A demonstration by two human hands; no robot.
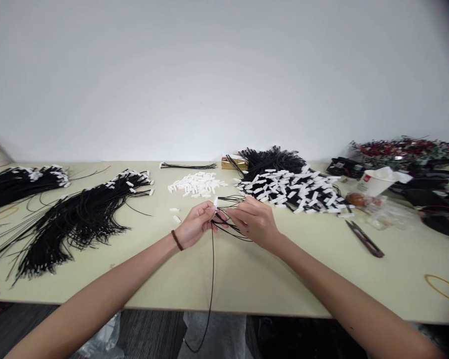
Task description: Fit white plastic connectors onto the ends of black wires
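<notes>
Near the middle of the table, my left hand [199, 224] is closed on a white connector [216, 201] with black wires. The fingers of my right hand [256, 222] are pinched together among the black wires [233, 234] just right of the connector; exactly what they grip is too small to tell. One long black wire [213, 279] hangs from my left hand over the table's front edge. Beyond my hands lies a pile of loose white connectors [198, 184]. To the right is a heap of wires with white connectors [299, 189].
Bundles of black wires [82, 209] cover the table's left side. Small snips [365, 240], a paper cup [375, 182], a plastic bag [392, 214] and a yellow rubber band [443, 288] lie at the right. A gold box [233, 163] stands at the back, near the wall.
</notes>
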